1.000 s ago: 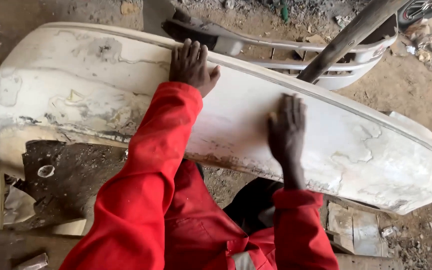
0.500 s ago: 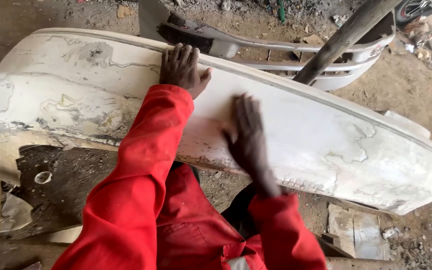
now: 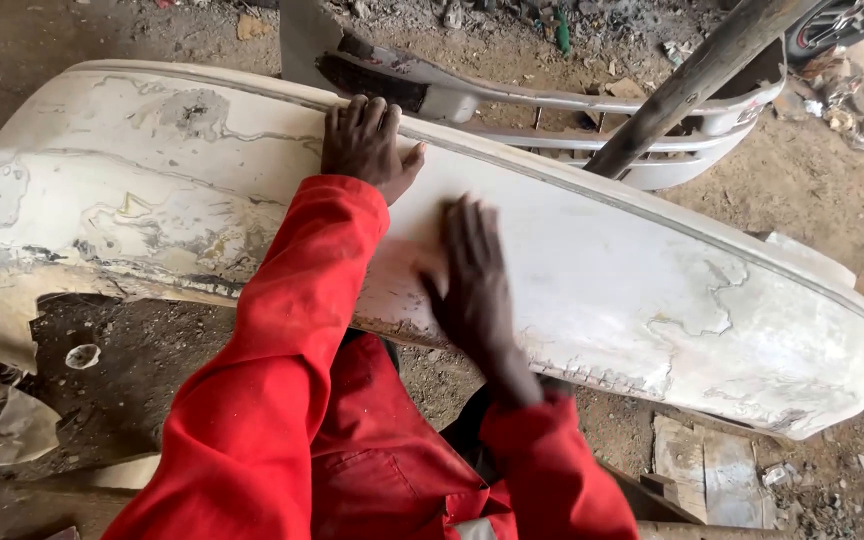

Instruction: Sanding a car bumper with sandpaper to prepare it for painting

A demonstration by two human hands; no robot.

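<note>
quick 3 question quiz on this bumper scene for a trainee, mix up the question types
1. True or false: both hands lie on the white bumper.
2. Which hand grips the bumper's top edge? A) left hand B) right hand
3. Fill in: behind the bumper lies a grey ____ with a dark pole leaning across it.

Key: 1 true; 2 A; 3 grille

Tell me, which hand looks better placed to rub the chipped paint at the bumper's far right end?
Probably the right hand: it lies flat on the white bumper, nearer that end. The left hand grips the upper edge.
</note>
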